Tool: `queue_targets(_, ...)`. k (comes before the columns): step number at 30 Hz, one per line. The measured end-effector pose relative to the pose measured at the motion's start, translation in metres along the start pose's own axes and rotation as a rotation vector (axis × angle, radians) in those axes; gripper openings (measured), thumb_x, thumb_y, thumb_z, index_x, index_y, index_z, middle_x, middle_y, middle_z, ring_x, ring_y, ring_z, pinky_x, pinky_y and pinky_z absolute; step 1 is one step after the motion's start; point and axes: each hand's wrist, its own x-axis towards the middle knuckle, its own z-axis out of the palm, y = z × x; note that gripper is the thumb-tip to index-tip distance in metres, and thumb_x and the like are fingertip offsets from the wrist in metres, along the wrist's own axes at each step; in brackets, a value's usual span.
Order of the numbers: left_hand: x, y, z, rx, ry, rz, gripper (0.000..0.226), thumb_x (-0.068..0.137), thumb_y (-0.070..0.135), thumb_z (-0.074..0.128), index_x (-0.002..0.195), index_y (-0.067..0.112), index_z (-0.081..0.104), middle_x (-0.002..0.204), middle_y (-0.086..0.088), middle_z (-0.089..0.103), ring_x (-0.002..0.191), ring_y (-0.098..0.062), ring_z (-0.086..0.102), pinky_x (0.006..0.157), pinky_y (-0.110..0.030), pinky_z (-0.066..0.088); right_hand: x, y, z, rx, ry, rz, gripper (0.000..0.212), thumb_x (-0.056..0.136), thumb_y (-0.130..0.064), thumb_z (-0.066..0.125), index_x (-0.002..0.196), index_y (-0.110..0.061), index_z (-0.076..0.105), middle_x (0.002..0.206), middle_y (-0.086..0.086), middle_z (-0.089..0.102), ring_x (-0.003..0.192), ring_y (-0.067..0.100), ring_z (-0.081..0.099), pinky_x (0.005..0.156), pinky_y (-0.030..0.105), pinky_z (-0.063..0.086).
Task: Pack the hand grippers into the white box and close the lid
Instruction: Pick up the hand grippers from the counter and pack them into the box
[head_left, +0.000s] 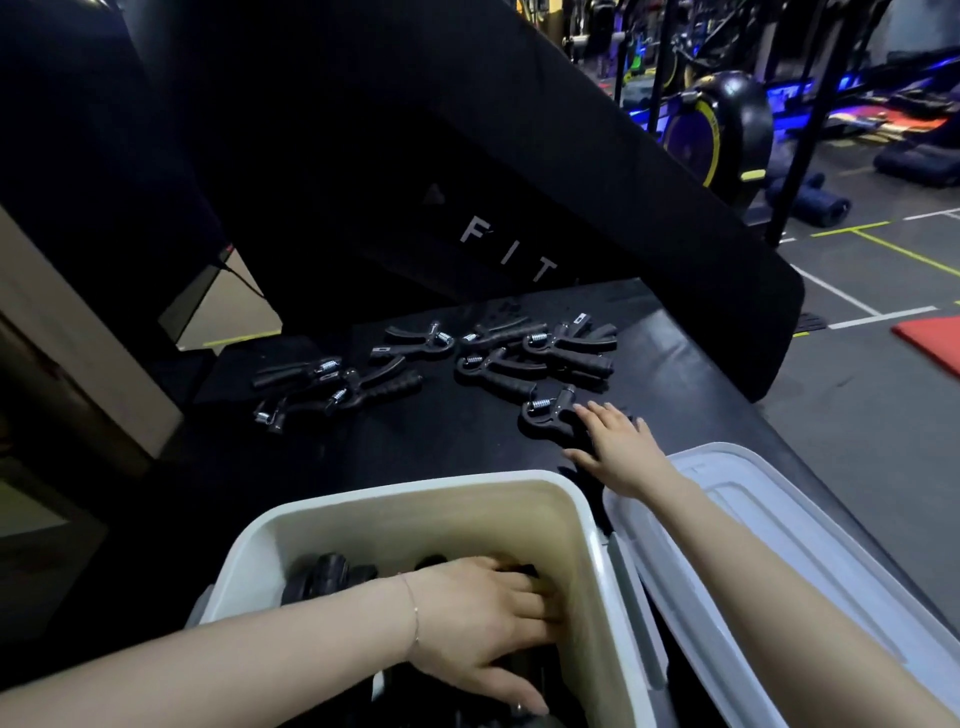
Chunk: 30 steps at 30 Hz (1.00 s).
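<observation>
1. Packing is mid-way: several black spring-loaded plastic hand grippers (498, 358) lie loose on the black tabletop (415, 441).
2. The left hand (483, 623) reaches into the white plastic box (405, 499), fingers among grippers; its grasp cannot be told.
3. The right hand (618, 447), fingers extended, touches the nearest gripper (545, 410).
4. Next: curl round it and carry it to the box; the translucent white lid (779, 545) lies alongside, off.

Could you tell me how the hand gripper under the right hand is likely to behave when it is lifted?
The nearest hand gripper looks rigid, so it should lift without flopping. Its ribbed handles probably resist slipping. Its angular shape makes rolling unlikely.
</observation>
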Motion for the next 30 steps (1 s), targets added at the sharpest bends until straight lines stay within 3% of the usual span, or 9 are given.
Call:
queue_targets(5, -0.001, 0.000, 0.003, 0.008, 0.040, -0.001, 0.060, 0.087, 0.060, 0.036, 0.128, 0.019, 0.051, 0.131, 0.003, 0.055, 0.125, -0.019, 0.046, 0.105, -0.038, 0.040, 0.012, 0.008, 0.011, -0.023, 0.026, -0.006, 0.064, 0.094, -0.047, 0.041, 0.148, -0.021, 0.018, 0.158, 0.004, 0.014, 0.146, 0.019, 0.009, 0.114, 0.047, 0.013)
queue_targets(9, -0.003, 0.002, 0.006, 0.079, 0.052, 0.000, 0.060, 0.087, 0.062, 0.031, 0.124, 0.020, 0.052, 0.125, 0.002, 0.057, 0.119, -0.019, 0.048, 0.103, -0.037, 0.037, 0.019, 0.007, 0.004, -0.005, 0.036, -0.045, 0.062, 0.091, -0.043, 0.050, 0.144, -0.019, 0.027, 0.149, 0.007, 0.032, 0.140, 0.022, 0.023, 0.111, 0.045, 0.017)
queue_targets(15, -0.014, 0.006, 0.001, 0.202, 0.084, -0.009, 0.043, 0.089, 0.063, 0.029, 0.112, 0.036, 0.053, 0.110, 0.006, 0.049, 0.108, -0.012, 0.044, 0.096, -0.031, 0.043, 0.017, 0.004, 0.006, -0.034, 0.036, -0.032, 0.065, 0.090, -0.041, 0.051, 0.144, -0.015, 0.026, 0.145, 0.011, 0.036, 0.134, 0.030, 0.030, 0.108, 0.046, 0.023)
queue_targets(18, -0.020, 0.009, -0.005, 0.150, 0.085, -0.045, 0.046, 0.090, 0.063, 0.029, 0.113, 0.031, 0.053, 0.116, 0.001, 0.050, 0.112, -0.016, 0.047, 0.094, -0.030, 0.045, 0.010, 0.004, 0.001, -0.012, 0.097, -0.018, 0.065, 0.089, -0.041, 0.053, 0.143, -0.013, 0.028, 0.142, 0.009, 0.040, 0.131, 0.030, 0.034, 0.105, 0.045, 0.026)
queue_targets(23, -0.044, 0.015, -0.018, 0.124, 0.084, -0.100, 0.042, 0.093, 0.062, 0.031, 0.108, 0.029, 0.054, 0.113, 0.005, 0.056, 0.112, -0.013, 0.050, 0.106, -0.032, 0.038, -0.002, 0.003, -0.033, 0.094, 0.239, -0.058, 0.064, 0.088, -0.037, 0.057, 0.140, -0.008, 0.033, 0.141, 0.013, 0.042, 0.128, 0.035, 0.036, 0.104, 0.045, 0.028)
queue_targets(27, -0.059, 0.026, -0.021, 0.180, 0.092, -0.178, 0.039, 0.094, 0.062, 0.028, 0.092, 0.029, 0.049, 0.097, 0.010, 0.059, 0.101, -0.011, 0.056, 0.102, -0.036, 0.043, -0.023, -0.010, -0.067, 0.223, 0.386, -0.124, 0.061, 0.086, -0.028, 0.064, 0.135, -0.003, 0.039, 0.132, 0.018, 0.049, 0.123, 0.038, 0.040, 0.103, 0.045, 0.031)
queue_targets(30, -0.068, 0.033, -0.025, 0.158, 0.064, -0.257, 0.042, 0.094, 0.061, 0.024, 0.092, 0.029, 0.050, 0.093, 0.011, 0.057, 0.104, -0.010, 0.054, 0.108, -0.042, 0.036, -0.043, -0.022, -0.086, 0.314, 0.454, -0.183, 0.061, 0.084, -0.025, 0.067, 0.133, 0.000, 0.041, 0.129, 0.018, 0.052, 0.122, 0.037, 0.041, 0.106, 0.043, 0.032)
